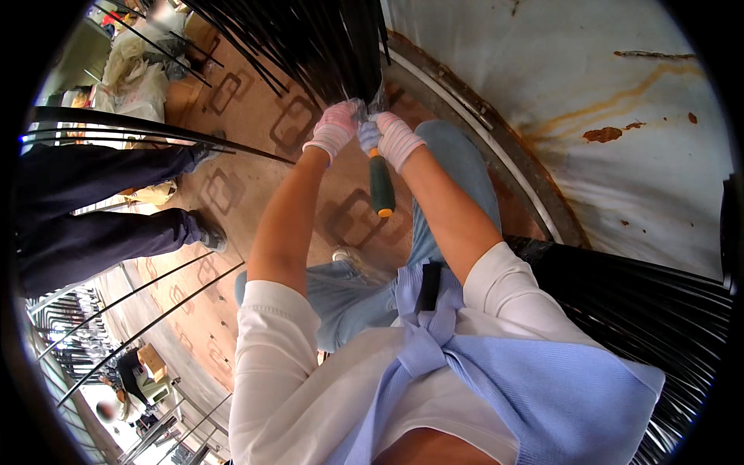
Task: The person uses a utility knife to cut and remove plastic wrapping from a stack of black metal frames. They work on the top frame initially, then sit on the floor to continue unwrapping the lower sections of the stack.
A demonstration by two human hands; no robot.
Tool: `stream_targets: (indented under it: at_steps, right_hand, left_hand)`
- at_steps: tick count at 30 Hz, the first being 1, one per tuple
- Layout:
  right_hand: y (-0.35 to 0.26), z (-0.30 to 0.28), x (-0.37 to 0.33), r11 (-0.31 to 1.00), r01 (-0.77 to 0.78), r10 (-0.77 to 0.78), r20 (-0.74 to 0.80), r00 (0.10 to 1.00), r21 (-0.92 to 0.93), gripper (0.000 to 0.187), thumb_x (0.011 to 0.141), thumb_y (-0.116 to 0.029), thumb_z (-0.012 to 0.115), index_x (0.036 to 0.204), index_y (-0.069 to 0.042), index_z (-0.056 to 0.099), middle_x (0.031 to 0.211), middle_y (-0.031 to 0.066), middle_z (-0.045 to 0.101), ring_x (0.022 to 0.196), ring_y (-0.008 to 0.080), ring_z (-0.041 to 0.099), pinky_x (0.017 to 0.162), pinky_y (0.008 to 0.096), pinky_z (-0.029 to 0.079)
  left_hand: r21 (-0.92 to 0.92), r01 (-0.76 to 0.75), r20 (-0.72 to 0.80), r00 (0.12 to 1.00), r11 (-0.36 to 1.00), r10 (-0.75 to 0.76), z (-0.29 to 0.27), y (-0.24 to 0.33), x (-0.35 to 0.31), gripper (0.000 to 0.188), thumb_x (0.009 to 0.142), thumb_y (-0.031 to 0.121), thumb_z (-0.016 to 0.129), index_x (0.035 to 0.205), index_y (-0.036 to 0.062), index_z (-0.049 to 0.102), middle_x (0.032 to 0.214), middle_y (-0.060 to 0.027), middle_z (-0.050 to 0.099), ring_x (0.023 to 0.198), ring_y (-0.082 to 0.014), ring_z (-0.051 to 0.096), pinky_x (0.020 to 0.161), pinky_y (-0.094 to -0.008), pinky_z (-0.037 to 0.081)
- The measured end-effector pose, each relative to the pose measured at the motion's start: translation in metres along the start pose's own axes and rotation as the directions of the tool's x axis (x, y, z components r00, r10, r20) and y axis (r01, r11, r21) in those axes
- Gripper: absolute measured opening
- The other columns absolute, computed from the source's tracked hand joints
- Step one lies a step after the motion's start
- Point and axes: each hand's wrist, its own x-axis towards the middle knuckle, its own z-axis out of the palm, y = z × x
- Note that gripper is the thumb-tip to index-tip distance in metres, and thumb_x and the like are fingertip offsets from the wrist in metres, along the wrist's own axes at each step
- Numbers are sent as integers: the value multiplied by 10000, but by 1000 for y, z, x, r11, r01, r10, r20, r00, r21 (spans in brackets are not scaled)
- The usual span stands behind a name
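Note:
Both my hands wear knitted gloves with pink and white stripes and meet at the lower end of a bundle of long black strips (318,43). Clear plastic film (377,101) wraps that end. My left hand (333,128) is closed on the wrapped end from the left side. Close beside it on the right, my right hand (394,138) is closed round a tool with a dark green handle (380,186) and orange end. The handle hangs down below my fist. My fingers hide the tool's working end, so its kind does not show.
A rusty pale metal panel (612,147) curves along the right, with a white pipe (496,139) at its foot. More black strips (659,310) lie at lower right. Another person's dark trouser legs (116,240) stand at left, near long black rods (147,128). Plastic bags (136,81) are piled at upper left.

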Motion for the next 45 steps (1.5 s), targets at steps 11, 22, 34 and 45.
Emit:
stream_targets:
  at_steps: [11,22,34,45]
  right_hand:
    - [0,0,-2,1000,-4,4,29,1000,4,322,894,-187,371,582,-143,305,469,-35,271,350,106,237,335,241,195]
    - [0,-3,0,998,58,-57,73,996,-11,209,839,-88,430,636,-94,382,511,-35,299,386,82,284,343,206,232]
    - [-25,-12,17,-175,292,-425,340,839,-940,148,746,-156,591,798,-25,549,739,156,554,688,306,522,618,351,435]
    - [-5,-11,-31,725,181,-347,-125,929,-664,198,791,-251,587,815,-54,591,634,48,512,527,167,456,439,378,371]
  left_hand:
    - [-73,38,-3,999,997,-38,4,-1,2,412,774,101,522,1178,178,503,1161,-114,535,1079,-306,498,888,-385,438]
    - [-36,-66,-62,996,997,63,3,-1,2,396,749,97,538,1144,124,536,1147,-130,544,1068,-292,507,902,-356,426]
    - [47,78,67,994,996,-81,-12,16,-4,313,801,116,493,1109,127,550,1114,-116,557,1052,-292,520,870,-379,449]
    - [66,-7,41,999,998,4,-5,8,-10,320,792,184,552,1111,157,541,1102,-90,570,1021,-293,540,840,-387,464]
